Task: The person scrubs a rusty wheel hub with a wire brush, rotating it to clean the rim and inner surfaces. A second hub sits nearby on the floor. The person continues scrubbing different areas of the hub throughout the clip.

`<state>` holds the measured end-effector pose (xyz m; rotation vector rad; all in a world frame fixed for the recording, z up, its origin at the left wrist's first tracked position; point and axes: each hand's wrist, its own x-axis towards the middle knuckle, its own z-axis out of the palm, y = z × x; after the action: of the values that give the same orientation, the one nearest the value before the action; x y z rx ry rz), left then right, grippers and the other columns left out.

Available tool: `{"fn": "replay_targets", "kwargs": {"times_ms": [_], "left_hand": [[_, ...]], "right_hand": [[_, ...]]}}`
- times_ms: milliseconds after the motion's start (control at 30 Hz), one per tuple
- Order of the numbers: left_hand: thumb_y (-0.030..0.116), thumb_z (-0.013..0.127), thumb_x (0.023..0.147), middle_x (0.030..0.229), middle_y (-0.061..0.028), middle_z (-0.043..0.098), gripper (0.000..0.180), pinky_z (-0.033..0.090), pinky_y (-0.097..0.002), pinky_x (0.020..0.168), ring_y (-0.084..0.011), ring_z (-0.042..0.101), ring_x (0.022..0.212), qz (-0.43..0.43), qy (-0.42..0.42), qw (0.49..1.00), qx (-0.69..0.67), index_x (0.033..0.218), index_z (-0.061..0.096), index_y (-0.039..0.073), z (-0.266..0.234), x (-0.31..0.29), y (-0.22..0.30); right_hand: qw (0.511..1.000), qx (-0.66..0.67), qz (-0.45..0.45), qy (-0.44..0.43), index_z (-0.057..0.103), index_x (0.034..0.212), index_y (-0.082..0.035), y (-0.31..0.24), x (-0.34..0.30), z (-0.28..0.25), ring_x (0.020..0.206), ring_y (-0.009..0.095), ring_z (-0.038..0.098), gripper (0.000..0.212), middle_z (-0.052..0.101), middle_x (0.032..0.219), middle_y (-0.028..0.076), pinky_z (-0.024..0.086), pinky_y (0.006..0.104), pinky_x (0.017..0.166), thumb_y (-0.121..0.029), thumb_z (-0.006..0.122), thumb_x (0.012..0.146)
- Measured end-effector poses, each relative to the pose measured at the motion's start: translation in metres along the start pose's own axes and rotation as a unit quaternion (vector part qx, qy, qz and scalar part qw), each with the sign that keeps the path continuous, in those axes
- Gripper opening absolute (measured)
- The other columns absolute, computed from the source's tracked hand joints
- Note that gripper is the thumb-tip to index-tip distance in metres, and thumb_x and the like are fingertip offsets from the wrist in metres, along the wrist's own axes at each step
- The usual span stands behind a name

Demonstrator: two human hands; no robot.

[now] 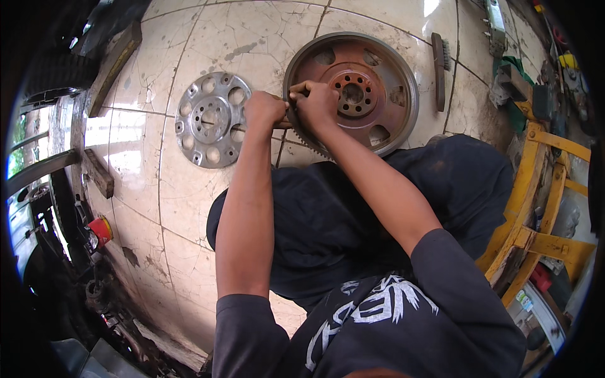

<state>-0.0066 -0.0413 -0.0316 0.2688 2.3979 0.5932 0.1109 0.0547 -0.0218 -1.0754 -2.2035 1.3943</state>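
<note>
— From the head camera, where do we find the flywheel?

— We see the rusty flywheel [351,93] lying flat on the tiled floor [145,189], ahead of the person's knees and a little to their right. Its toothed rim runs under both hands.

— And the hands?

— We see the right hand [315,104] clenched on the near-left edge of the flywheel, fingers curled around the end of a thin brown tool [283,124] — we cannot tell what kind. The left hand [263,110] is closed in a fist just beside it, on the same tool, sitting over the gap between the flywheel and the silver plate [211,118]. The two hands are nearly touching.

— So the flywheel sits where, relative to them?

— Directly beneath and beyond the right hand, with its bolt-hole hub just to the right of the knuckles. From the left hand it lies to the right, close by.

— Anything else around?

— The silver plate with round holes lies flat to the left, near the left hand. A wire brush [439,69] rests beyond the flywheel's right side, and a yellow frame [535,208] stands at the far right.
</note>
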Motion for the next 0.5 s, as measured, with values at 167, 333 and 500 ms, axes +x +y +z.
{"fn": "replay_targets", "kwargs": {"times_ms": [167, 333, 500], "left_hand": [[0.015, 0.082, 0.091, 0.087, -0.0191, 0.080, 0.027, 0.064, -0.0351, 0.067, -0.0269, 0.081, 0.078, -0.002, -0.012, 0.997, 0.078, 0.100, 0.079, -0.010, -0.010, -0.017, 0.023], [0.020, 0.084, 0.089, 0.090, -0.0201, 0.080, 0.031, 0.063, -0.0360, 0.070, -0.0263, 0.081, 0.079, 0.015, 0.031, 0.993, 0.110, 0.099, 0.079, -0.009, -0.008, -0.016, 0.023], [0.024, 0.085, 0.088, 0.093, -0.0212, 0.080, 0.034, 0.063, -0.0352, 0.071, -0.0272, 0.081, 0.075, -0.018, 0.004, 1.000, 0.003, 0.095, 0.079, -0.009, -0.003, 0.014, -0.015]], "right_hand": [[0.996, -0.008, -0.019, -0.087, 0.084, 0.095, -0.011, 0.030, -0.041, -0.029, 0.090, 0.037, 0.075, 0.015, 0.078, 0.095, 0.017, 0.057, 0.0413, 0.088, -0.012, 0.077, 0.082], [0.993, -0.053, -0.096, -0.037, 0.084, 0.095, -0.011, 0.020, -0.014, -0.016, 0.091, 0.036, 0.076, 0.014, 0.078, 0.095, 0.017, 0.058, 0.0419, 0.087, -0.009, 0.077, 0.083], [0.986, -0.055, -0.114, -0.110, 0.084, 0.101, -0.010, 0.026, -0.026, -0.026, 0.077, 0.029, 0.077, 0.014, 0.079, 0.089, 0.014, 0.059, 0.0393, 0.076, -0.012, 0.077, 0.089]]}}
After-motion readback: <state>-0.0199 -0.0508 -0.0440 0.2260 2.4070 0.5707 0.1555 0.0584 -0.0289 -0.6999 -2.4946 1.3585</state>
